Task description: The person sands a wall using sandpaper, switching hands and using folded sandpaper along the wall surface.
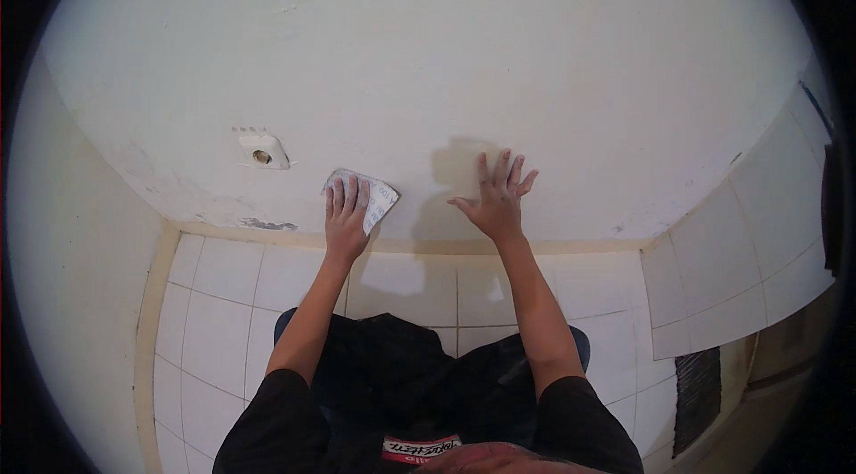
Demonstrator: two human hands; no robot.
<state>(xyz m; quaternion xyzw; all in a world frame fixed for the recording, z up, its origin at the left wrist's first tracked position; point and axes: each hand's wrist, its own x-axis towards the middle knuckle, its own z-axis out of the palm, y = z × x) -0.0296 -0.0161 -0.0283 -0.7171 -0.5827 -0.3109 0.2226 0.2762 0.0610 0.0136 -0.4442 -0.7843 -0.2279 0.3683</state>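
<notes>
My left hand (pixel 346 217) presses a folded sheet of sandpaper (pixel 382 197) against the lower part of the white wall (pixel 428 73). Its fingers lie together over the sheet, and the pale printed backing shows at the right of them. To the right, my right hand (pixel 497 197) is raised in front of the wall with fingers spread and nothing in it. Whitish dust marks its fingertips. A shadow falls on the wall left of that hand; whether the hand touches the wall I cannot tell.
A white wall socket (pixel 263 154) sits left of the sandpaper. Peeling paint (pixel 269 225) shows low on the wall. White floor tiles (pixel 218 269) meet a beige skirting edge (pixel 428 247). At the right are a tiled surface (pixel 722 251) and a dark ribbed mat (pixel 697 398).
</notes>
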